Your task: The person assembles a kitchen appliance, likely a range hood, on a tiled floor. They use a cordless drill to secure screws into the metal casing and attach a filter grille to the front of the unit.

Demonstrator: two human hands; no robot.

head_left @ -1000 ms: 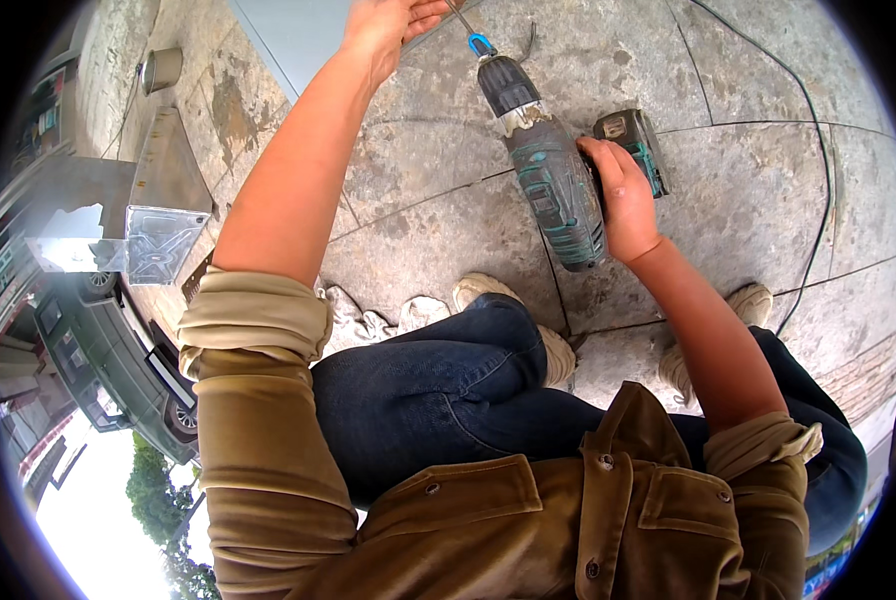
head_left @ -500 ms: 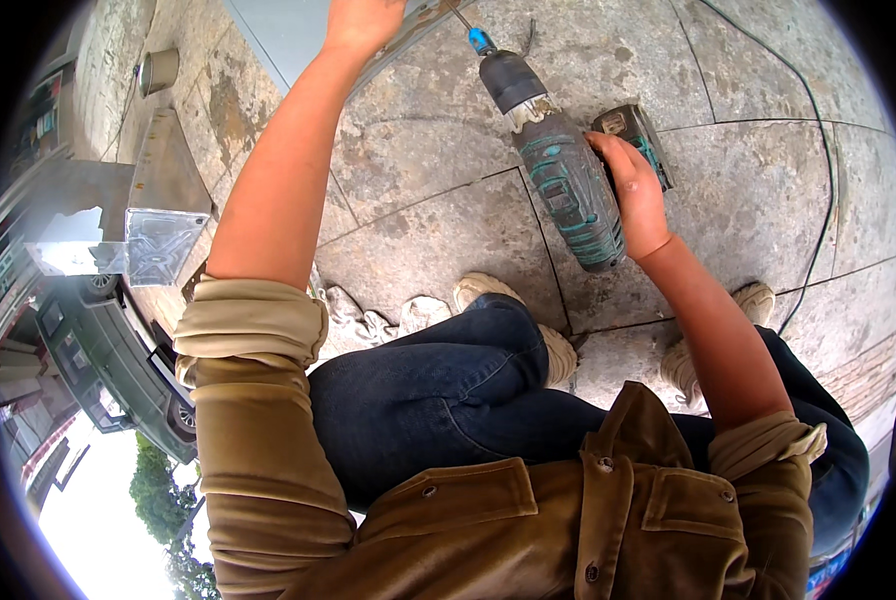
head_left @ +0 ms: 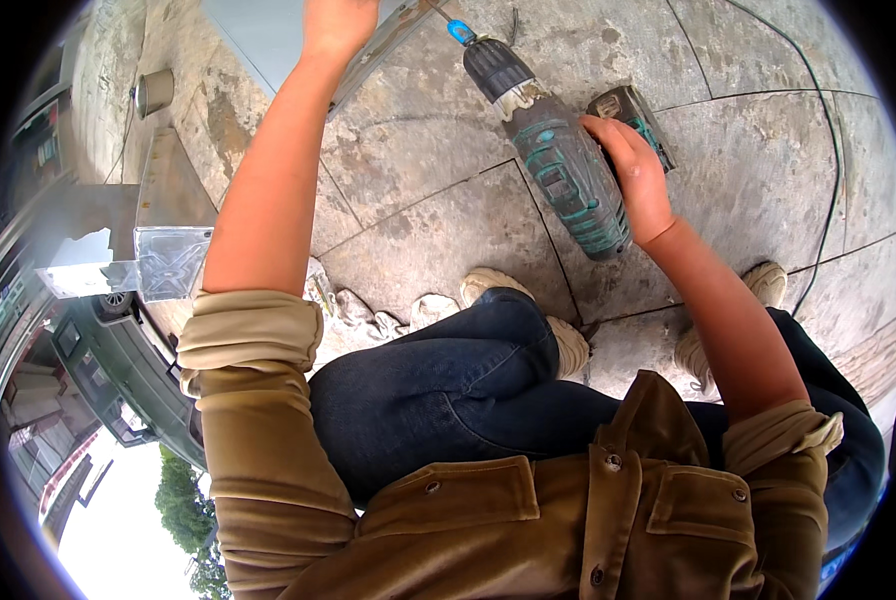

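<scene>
My right hand (head_left: 630, 172) is wrapped round the handle of a dark grey and teal cordless drill (head_left: 566, 182). The drill's battery (head_left: 636, 120) shows beyond my fingers. A thin bit with a blue collar (head_left: 460, 32) sticks out of its black chuck, angled up and left to the edge of a grey metal panel (head_left: 258, 35). Whether the tip touches the panel is cut off by the frame's top. My left hand (head_left: 340, 28) is over that panel near its edge, with its fingers outside the picture.
Worn stone paving (head_left: 418, 210) lies under the drill and my shoes. A black cable (head_left: 833, 165) curves along the right. On the left stand a bent sheet-metal piece (head_left: 173, 260) and a small metal pot (head_left: 155, 92). White rags (head_left: 363, 315) lie by my left knee; a green vehicle (head_left: 133, 375) is farther off.
The whole view has shifted a little. The drill and both hands sit slightly farther up and left in the picture, my right hand keeping its grip on the drill.
</scene>
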